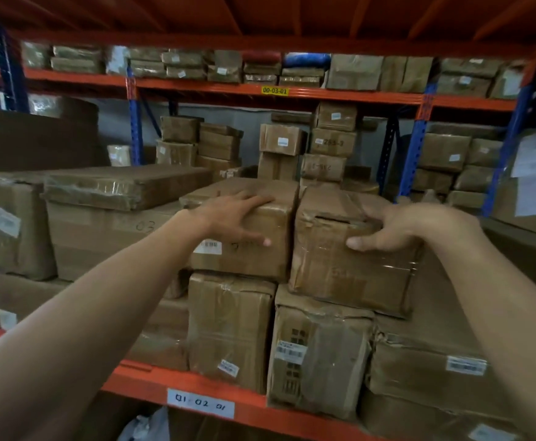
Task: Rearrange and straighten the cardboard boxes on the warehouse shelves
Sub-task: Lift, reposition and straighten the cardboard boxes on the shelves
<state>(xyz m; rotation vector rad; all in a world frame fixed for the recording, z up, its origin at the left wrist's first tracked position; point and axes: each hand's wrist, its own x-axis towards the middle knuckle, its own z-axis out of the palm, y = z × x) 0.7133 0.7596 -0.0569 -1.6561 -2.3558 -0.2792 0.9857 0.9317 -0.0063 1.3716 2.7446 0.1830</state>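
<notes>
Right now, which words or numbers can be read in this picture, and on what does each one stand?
"00-03-01": yellow tag on the upper orange beam.
"01 02 01": handwritten white label on the lower orange beam.
"03": handwritten on the large box at left.
White barcode stickers on the boxes: too blurred to read.

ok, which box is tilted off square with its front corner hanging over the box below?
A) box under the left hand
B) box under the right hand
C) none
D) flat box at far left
B: the taped box gripped by the right hand sits askew, its lower corner jutting past the labelled box below, while the left hand rests on a squarer box.
</notes>
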